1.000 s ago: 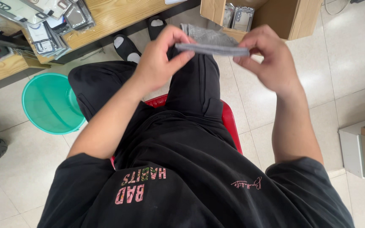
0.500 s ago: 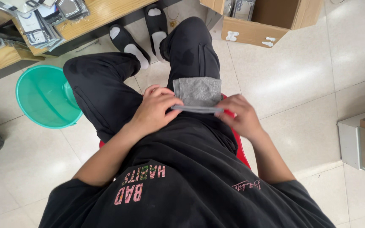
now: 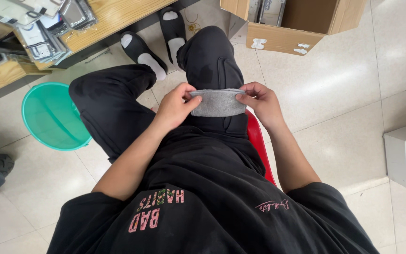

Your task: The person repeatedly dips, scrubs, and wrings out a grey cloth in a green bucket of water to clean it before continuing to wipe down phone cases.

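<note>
- Teal basin [image 3: 52, 117] — round, plastic, standing on the tiled floor at far left, beside the person's left leg.
- Wooden bench [image 3: 113, 16] — upper left; flat packaged items lie stacked on it.
- Left hand [image 3: 175, 107] — forearm runs up from the lower left across the lap; wrist bent, back of the hand upward. Thumb and fingertips are pinched shut on the left end of the grey cloth.
- Grey cloth [image 3: 218, 103] — a small folded piece of soft, fleecy fabric, pale grey, roughly rectangular with a rounded lower edge. It lies flat on the right thigh, over black trousers, stretched between the two hands; its top edge shows as a thin doubled fold.
- Right hand [image 3: 259, 101] — forearm comes in from the lower right; fingers curled, thumb and forefinger closed on the right end of the cloth's top edge.
- Red seat [image 3: 258, 146] — a strip shows under the right thigh.
- Cardboard box [image 3: 287, 40] — open, on the floor at upper right, well apart from the hands.
</note>
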